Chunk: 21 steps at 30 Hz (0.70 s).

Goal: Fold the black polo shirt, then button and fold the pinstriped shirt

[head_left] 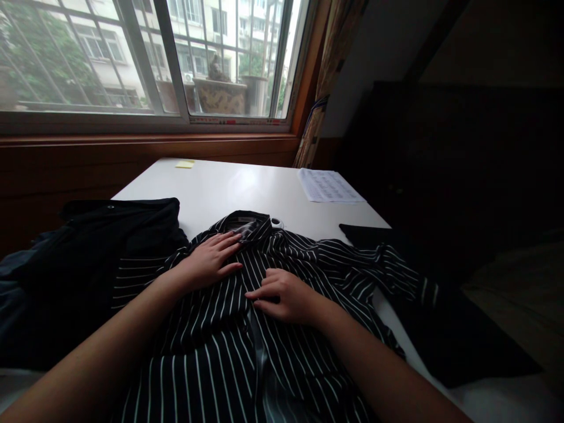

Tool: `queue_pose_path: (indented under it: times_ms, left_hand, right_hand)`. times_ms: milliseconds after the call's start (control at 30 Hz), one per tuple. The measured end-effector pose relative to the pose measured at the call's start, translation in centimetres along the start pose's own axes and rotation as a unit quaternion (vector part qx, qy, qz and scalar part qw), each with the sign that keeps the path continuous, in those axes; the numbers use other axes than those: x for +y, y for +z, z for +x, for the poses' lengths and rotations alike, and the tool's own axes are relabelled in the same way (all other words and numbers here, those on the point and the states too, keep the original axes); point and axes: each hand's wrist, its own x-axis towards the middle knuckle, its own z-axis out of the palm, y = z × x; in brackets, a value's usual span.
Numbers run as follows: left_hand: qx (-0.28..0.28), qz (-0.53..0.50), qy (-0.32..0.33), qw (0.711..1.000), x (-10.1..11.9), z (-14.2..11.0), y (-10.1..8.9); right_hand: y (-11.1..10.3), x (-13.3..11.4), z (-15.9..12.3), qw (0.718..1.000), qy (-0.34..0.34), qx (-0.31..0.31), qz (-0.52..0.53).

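Observation:
A black shirt with white stripes (207, 329) lies face up, its collar at the far end and one sleeve stretched to the right. Its front edges part toward the bottom, where a shiny inner side shows. My left hand (214, 258) rests flat on the shirt just below the collar, fingers spread. My right hand (284, 295) is at the middle of the front, with thumb and forefinger closed on the button edge and the other fingers curled.
The white table (229, 182) carries dark folded clothes (88, 276) at left and a dark flat cloth (458, 329) at right. Farther back are a yellow sticky note (185, 164) and printed sheets (330, 186). A barred window (185, 70) stands behind.

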Motion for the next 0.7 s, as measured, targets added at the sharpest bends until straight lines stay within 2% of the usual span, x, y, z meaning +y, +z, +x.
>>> queue_pose_path:
  times_ms: [100,233,400,700]
  left_hand:
    - [-0.001,0.009,-0.009,1.000,0.2,-0.1,0.1]
    - [-0.001,0.018,-0.008,1.000,0.3,-0.1,0.1]
    - [0.005,0.020,-0.006,1.000,0.4,-0.1,0.1]
    - [0.016,0.017,-0.002,1.000,0.3,0.0,0.1]
  right_hand:
    - [0.0,-0.3,0.0,1.000,0.018,0.015,-0.008]
    - [0.5,-0.4,0.2,0.993,0.090,0.045,-0.057]
    - [1.0,-0.3,0.3,0.985,0.124,0.041,-0.110]
    - [0.6,-0.2,0.4,0.986,0.148,0.050,-0.056]
